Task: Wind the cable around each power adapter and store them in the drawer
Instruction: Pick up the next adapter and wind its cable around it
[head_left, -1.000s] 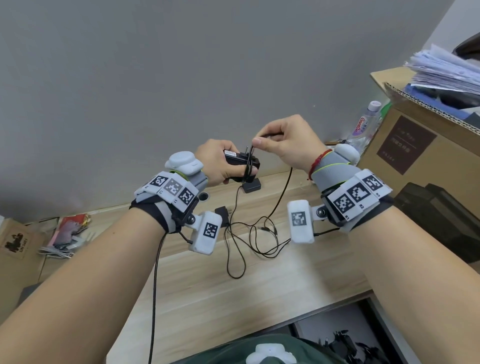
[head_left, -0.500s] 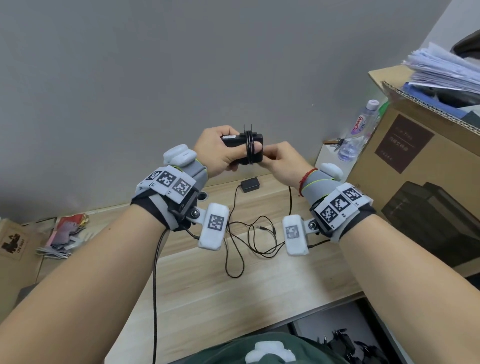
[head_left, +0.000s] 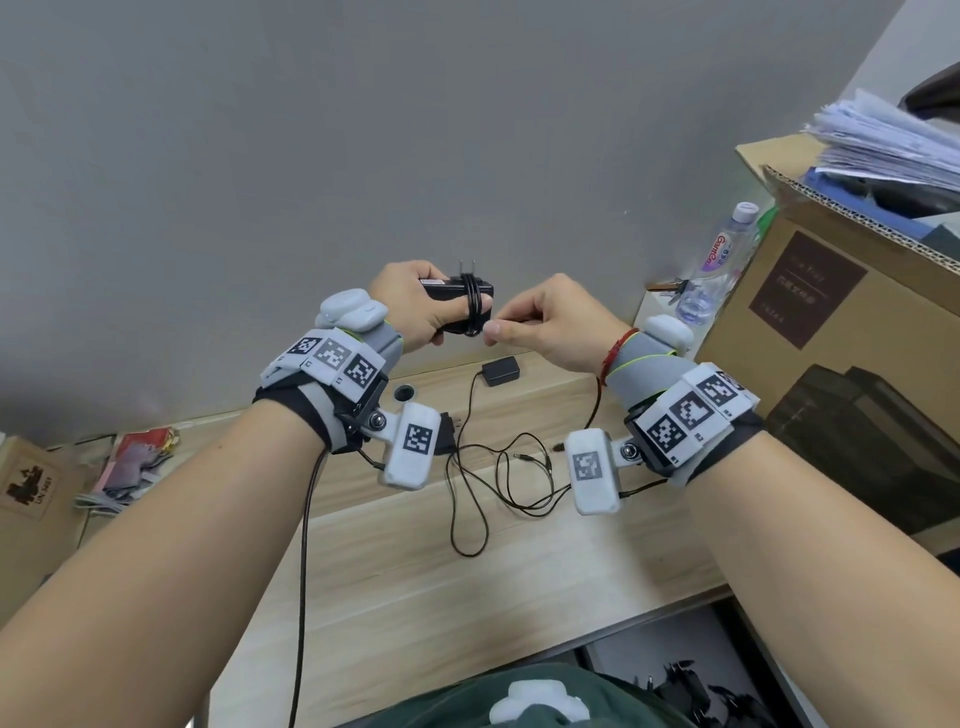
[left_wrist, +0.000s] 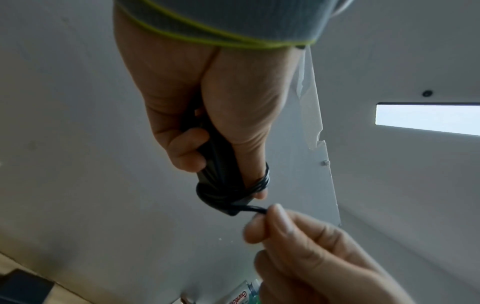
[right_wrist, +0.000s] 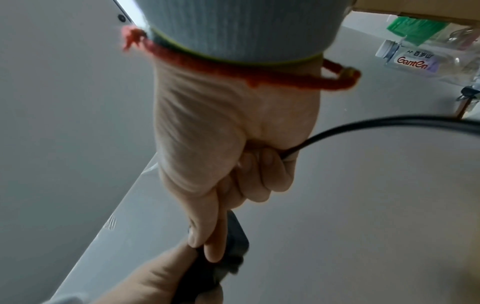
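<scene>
**Keeping the wrap tight on the first adapter**

With the left hand (head_left: 415, 306) curled round the black power adapter (head_left: 457, 306) and holding it up off the desk (head_left: 415, 582), I am partway through the winding. Several turns of cable (head_left: 471, 306) already sit in a band across the adapter body, prongs pointing up. In the left wrist view the turns also pass over my left thumb, which pins them in place.

The right hand (head_left: 550, 325) pinches the running cable between thumb and forefinger, just beside the adapter, and the rest of the cable runs out of the back of that fist and down toward the desk.

To do this well, I judge three things matter:

- Keep the pinch close to the adapter so each turn lands snug beside the one before, not on top of it.
- Slip the thumb out from under the band before tightening, or the coil will go slack once I let go.
- Let the cable slide through the right fingers rather than dragging the tail, since loose loops (head_left: 493, 483) lie tangled mid-desk and could snag.

A second adapter (head_left: 500, 371) waits near the far edge of the desk. The drawer, open below the near edge, already seems to hold dark adapters, though I cannot see them clearly.
</scene>
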